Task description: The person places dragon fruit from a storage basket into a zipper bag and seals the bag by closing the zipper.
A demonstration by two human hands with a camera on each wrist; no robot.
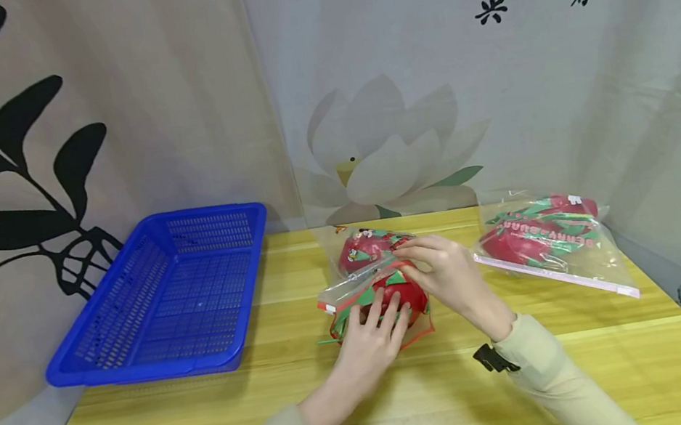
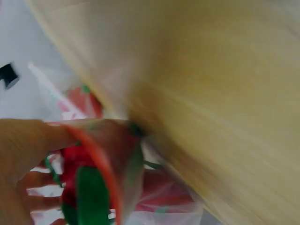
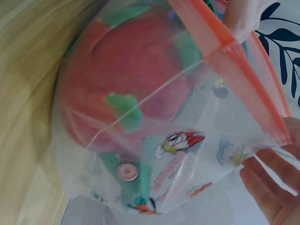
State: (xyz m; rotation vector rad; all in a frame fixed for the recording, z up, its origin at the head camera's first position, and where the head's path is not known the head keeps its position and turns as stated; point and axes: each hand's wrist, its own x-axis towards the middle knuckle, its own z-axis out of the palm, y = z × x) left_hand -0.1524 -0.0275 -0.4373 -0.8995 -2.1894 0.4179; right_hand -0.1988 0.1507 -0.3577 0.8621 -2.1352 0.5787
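In the head view, a clear printed zip bag point(image 1: 351, 286) with a red-orange zip edge lies with its mouth toward me. Through its plastic shows a rounded red thing with green parts point(image 3: 136, 70). A second red thing with green straps point(image 1: 407, 296) sits at the mouth. My left hand point(image 1: 370, 344) rests on that second one, fingers spread; the left wrist view shows the fingers beside its green strap point(image 2: 91, 194), inside the red rim point(image 2: 101, 159). My right hand point(image 1: 445, 274) pinches the bag's edge at one end of the zip strip point(image 3: 243, 89).
Another clear zip bag point(image 1: 605, 261) with a pink-white zip edge holds similar red and green things at the right. A blue perforated plastic basket point(image 1: 159, 369) stands at the left on the wooden table point(image 1: 410, 415). Printed cloth hangs behind.
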